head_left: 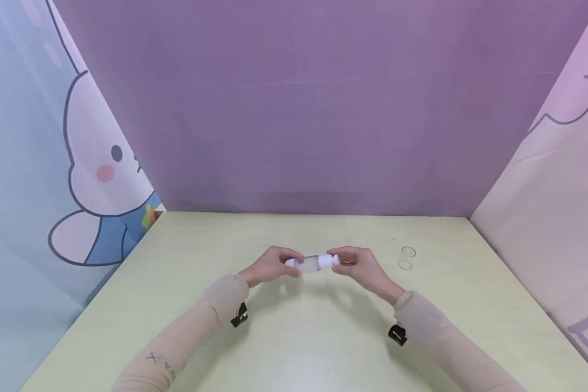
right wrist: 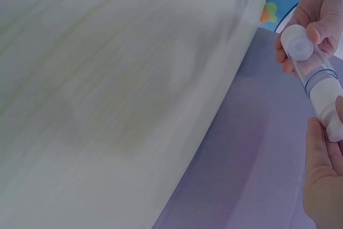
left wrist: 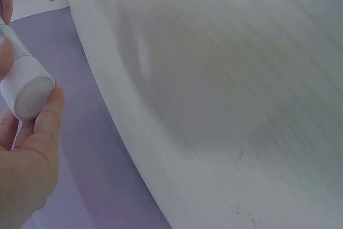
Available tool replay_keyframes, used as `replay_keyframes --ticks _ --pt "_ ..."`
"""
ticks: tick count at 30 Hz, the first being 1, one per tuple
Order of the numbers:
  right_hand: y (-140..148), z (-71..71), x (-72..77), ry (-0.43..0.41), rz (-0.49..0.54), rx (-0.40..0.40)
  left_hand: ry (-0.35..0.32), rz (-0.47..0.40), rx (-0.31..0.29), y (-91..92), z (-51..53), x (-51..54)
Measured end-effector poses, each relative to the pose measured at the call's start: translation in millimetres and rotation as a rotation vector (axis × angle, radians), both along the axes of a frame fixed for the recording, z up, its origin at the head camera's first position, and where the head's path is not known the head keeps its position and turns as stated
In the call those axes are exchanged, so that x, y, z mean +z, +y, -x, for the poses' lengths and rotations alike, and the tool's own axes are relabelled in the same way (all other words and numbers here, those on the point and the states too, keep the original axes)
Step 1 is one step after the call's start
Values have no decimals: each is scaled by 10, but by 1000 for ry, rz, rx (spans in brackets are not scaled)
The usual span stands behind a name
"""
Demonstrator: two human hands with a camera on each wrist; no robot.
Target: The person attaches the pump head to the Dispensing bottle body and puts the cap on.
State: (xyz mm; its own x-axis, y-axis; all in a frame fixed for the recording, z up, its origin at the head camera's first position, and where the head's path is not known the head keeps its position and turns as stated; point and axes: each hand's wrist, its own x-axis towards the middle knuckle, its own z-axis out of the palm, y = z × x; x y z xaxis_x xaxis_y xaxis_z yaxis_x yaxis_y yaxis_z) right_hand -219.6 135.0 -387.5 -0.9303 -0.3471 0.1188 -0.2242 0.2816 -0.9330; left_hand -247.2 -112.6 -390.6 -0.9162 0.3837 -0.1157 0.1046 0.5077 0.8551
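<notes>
Held sideways just above the table is a small pump bottle [head_left: 310, 264], clear in the middle and white at both ends. My left hand [head_left: 272, 265] grips its white base [left wrist: 33, 90], thumb on one side and fingers on the other. At the opposite end, my right hand [head_left: 365, 267] pinches the white pump head [right wrist: 328, 100] between thumb and fingers. Through the clear wall in the right wrist view, a round white piece [right wrist: 301, 48] shows near the base end. To the right of my right hand stands a clear, open-rimmed cylinder [head_left: 405, 258], apart from it.
The pale wooden table [head_left: 313, 337] spreads around both arms. A purple panel [head_left: 318, 109] rises at its back edge, with printed cloth [head_left: 19, 218] on the left and a pale wall [head_left: 558, 207] on the right. Black straps [head_left: 398, 334] hang at the wrists.
</notes>
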Motion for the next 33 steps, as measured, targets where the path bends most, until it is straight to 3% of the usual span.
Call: replay_keyframes --ticks 33 --pt "-2 -40 29 -4 -26 -60 2 -27 -10 32 -7 -32"
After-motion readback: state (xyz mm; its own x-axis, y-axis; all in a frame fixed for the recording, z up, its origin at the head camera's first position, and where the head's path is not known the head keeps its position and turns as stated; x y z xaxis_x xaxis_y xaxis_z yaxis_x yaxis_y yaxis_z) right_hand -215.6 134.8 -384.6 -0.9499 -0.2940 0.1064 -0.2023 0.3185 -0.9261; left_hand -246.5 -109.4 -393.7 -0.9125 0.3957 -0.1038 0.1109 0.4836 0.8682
